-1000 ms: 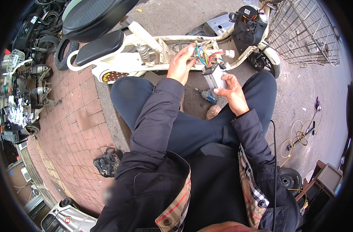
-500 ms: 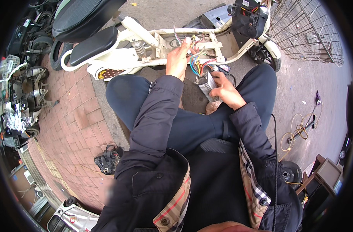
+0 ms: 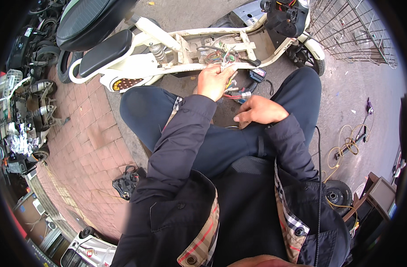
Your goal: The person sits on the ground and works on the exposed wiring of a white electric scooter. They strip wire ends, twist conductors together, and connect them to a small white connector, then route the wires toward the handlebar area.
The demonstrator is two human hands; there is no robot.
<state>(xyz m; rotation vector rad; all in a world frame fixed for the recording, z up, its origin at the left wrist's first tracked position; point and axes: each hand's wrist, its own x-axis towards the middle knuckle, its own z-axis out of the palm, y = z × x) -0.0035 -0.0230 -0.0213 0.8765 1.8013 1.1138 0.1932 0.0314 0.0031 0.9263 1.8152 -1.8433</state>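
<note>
Bare left hand (image 3: 212,83) is pinched, well left of the navy-trousered right knee (image 3: 305,82); black-sleeved left forearm (image 3: 185,129) extends forward. Bare right hand (image 3: 263,110) is near that knee's left, back up, curled, grip hidden; black-sleeved right forearm (image 3: 297,149) angles inward.

Multicoloured wires (image 3: 220,57) tangled within cream scooter frame (image 3: 203,32)

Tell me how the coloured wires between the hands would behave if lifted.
The coloured wires would probably flop, being thin and already curved. The pale connector would likely swing along, since it appears attached to the red ones.
</note>
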